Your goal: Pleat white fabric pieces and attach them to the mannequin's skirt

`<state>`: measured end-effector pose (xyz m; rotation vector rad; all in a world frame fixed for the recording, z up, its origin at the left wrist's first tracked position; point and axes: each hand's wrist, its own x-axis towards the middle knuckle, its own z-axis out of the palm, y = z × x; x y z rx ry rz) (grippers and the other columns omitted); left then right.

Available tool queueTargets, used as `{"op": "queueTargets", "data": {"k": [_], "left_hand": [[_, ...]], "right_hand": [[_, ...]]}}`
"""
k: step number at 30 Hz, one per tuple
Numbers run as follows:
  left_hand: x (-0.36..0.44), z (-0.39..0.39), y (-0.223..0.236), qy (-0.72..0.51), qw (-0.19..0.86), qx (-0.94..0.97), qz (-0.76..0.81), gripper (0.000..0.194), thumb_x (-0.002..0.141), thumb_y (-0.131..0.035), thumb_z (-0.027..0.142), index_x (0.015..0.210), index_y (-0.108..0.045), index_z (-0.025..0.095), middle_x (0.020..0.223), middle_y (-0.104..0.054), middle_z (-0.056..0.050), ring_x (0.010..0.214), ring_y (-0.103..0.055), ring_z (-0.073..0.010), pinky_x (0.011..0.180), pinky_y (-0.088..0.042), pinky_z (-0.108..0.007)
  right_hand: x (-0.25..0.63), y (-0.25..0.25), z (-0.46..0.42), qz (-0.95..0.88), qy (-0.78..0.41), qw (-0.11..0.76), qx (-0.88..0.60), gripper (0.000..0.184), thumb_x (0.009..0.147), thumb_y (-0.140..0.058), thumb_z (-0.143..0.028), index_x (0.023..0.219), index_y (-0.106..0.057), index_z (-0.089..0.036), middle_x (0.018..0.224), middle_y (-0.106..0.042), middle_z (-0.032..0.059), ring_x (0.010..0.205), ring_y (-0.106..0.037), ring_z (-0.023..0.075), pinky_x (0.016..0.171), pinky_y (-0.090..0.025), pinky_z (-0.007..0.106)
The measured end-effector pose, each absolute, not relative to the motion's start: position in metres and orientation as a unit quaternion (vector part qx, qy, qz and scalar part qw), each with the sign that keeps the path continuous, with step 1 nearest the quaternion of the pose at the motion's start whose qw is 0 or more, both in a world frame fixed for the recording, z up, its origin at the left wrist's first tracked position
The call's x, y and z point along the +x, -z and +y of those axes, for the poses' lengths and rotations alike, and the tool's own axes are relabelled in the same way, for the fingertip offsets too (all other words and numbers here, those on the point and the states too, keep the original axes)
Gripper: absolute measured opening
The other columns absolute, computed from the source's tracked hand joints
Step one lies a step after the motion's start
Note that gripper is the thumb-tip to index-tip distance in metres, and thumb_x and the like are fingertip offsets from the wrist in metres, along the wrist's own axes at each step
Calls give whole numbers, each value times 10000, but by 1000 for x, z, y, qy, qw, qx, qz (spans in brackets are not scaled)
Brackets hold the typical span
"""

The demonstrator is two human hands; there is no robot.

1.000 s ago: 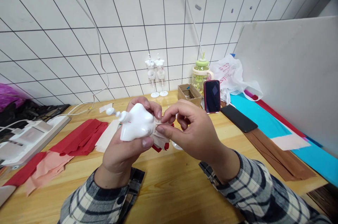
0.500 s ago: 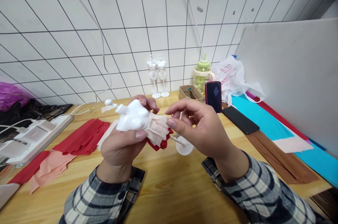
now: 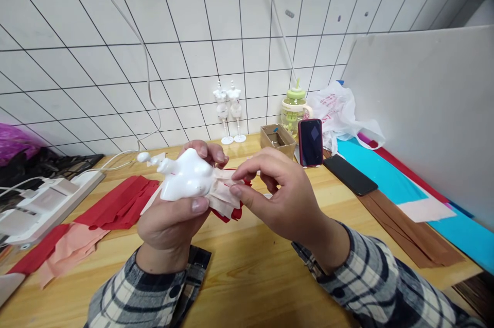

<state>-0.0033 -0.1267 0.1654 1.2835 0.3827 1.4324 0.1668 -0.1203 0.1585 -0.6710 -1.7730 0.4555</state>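
Observation:
My left hand [image 3: 172, 214] is closed round a small white mannequin torso [image 3: 185, 179], held sideways above the wooden table [image 3: 247, 276], its neck knob pointing left. A skirt of pale pink paper strips [image 3: 222, 194] over red ones hangs from the torso's waist. My right hand [image 3: 272, 196] pinches the pink strips at the skirt's right edge with thumb and forefinger.
Red and pink paper strips [image 3: 111, 207] lie at left beside a white power strip [image 3: 42, 204]. Two white mini mannequins [image 3: 229, 111], a cardboard box [image 3: 278, 140], a green bottle [image 3: 294, 109], a standing phone [image 3: 310, 141], a flat phone [image 3: 349, 173] and coloured sheets [image 3: 386, 173] fill the back and right.
My right hand let go of the skirt and drew back half a second ago, then returned and pinched the pink strips again. The torso shifted slightly left.

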Motion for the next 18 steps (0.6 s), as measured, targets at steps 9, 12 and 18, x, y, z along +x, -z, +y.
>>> {"op": "queueTargets", "data": {"k": [9,12,18], "left_hand": [[-4,-128,-165,-602,560,545,163,491,576,-744,194,1021,-538,214,1022,-476,-59,910,-540,-222,619,-528,-279],[-4,-129,-165,-598,562,547,164,490,573,-723,171,1024,-538,215,1024,-467,-61,948,-528,-234,609,-520,-271],[-3,-130,-165,-596,551,559,171,504,550,-733,174,1012,-534,213,1027,-463,-58,985,-503,-236,674,-528,-283]], "right_hand": [[164,-159,-123,-743,-182,584,-271,71,820,-688,-235,862,-645,-196,786,-642,-1,729,-565,131,671,-482,275],[165,-160,-125,-752,-159,588,-254,27,827,-668,-215,841,-656,-196,751,-635,7,738,-570,143,669,-481,282],[163,-158,-123,-760,-148,577,-261,27,811,-679,-185,833,-669,-196,728,-625,-5,709,-566,131,661,-477,269]]}}
